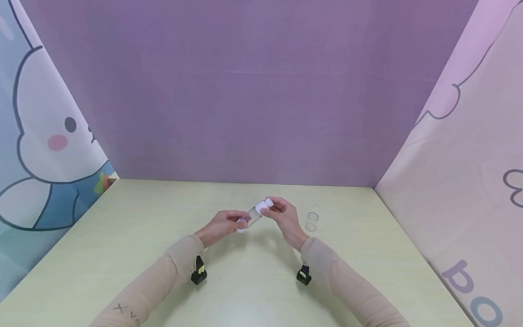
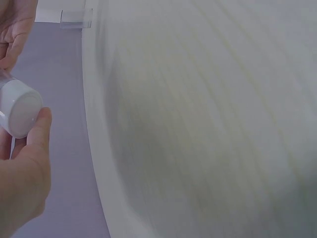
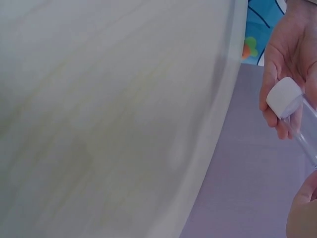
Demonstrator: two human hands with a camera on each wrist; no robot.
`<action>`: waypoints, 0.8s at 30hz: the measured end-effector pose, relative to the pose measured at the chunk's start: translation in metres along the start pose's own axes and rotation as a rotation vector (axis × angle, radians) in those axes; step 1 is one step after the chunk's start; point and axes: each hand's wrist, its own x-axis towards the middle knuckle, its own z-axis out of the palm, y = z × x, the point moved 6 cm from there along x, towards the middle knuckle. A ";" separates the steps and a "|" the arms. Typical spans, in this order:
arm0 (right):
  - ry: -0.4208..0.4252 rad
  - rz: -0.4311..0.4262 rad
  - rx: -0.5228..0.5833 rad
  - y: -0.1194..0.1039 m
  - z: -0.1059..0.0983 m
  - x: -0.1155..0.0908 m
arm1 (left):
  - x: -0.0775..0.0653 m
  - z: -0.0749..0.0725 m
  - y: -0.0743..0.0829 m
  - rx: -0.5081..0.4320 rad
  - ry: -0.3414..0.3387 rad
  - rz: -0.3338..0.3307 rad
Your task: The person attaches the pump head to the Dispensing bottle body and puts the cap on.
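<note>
Between both hands, a clear cylindrical bottle (image 1: 254,218) is held tilted over the table. One end is a white base (image 3: 286,97); the other has a white collar and narrower top (image 1: 264,205), like a pump or spray head. My left hand (image 1: 224,226) grips the lower end, thumb and fingers around the white base, as the left wrist view also shows. At the upper end, my right hand (image 1: 285,220) pinches the white top between thumb and fingers. A clear open cylinder (image 1: 312,222), like a bottle's overcap, stands on the table just right of the right hand.
The pale wooden table (image 1: 163,213) meets a purple back panel (image 1: 245,100). Printed cartoon panels stand at the left (image 1: 49,136) and right (image 1: 457,190) sides. Small black devices (image 1: 199,271) hang at both wrists.
</note>
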 end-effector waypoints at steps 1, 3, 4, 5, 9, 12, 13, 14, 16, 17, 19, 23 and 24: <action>-0.006 -0.002 0.007 0.000 0.000 0.000 | 0.000 0.000 0.000 0.000 0.001 -0.002; -0.024 -0.011 0.018 -0.001 0.000 0.000 | 0.001 -0.001 -0.001 0.005 0.004 -0.003; -0.038 -0.016 0.025 -0.001 0.000 0.000 | 0.002 -0.001 -0.001 0.007 0.006 -0.003; -0.053 -0.021 0.029 -0.002 0.000 -0.001 | 0.002 -0.001 -0.001 0.008 0.008 -0.006; -0.116 -0.044 0.050 -0.006 0.001 -0.002 | 0.002 -0.002 -0.001 0.012 0.015 -0.010; -0.149 -0.055 0.066 -0.007 0.002 -0.002 | 0.002 -0.001 -0.001 0.008 0.012 -0.011; -0.159 -0.059 0.068 -0.008 0.002 -0.002 | 0.002 -0.001 -0.001 0.008 0.009 -0.010; -0.166 -0.061 0.074 -0.008 0.002 -0.002 | 0.001 -0.001 0.000 0.009 0.008 -0.007; -0.181 -0.065 0.083 -0.008 0.003 -0.002 | 0.001 0.000 0.000 0.007 0.003 -0.006; -0.187 -0.066 0.094 -0.008 0.004 -0.002 | 0.000 0.000 0.000 0.005 0.000 -0.006; -0.198 -0.069 0.108 -0.008 0.005 -0.003 | 0.000 0.000 0.001 0.005 -0.001 -0.004; -0.206 -0.083 0.133 -0.009 0.006 -0.003 | 0.000 0.000 0.001 0.010 -0.002 -0.001; -0.207 -0.085 0.133 -0.010 0.007 -0.003 | 0.000 -0.001 0.001 0.012 0.001 -0.001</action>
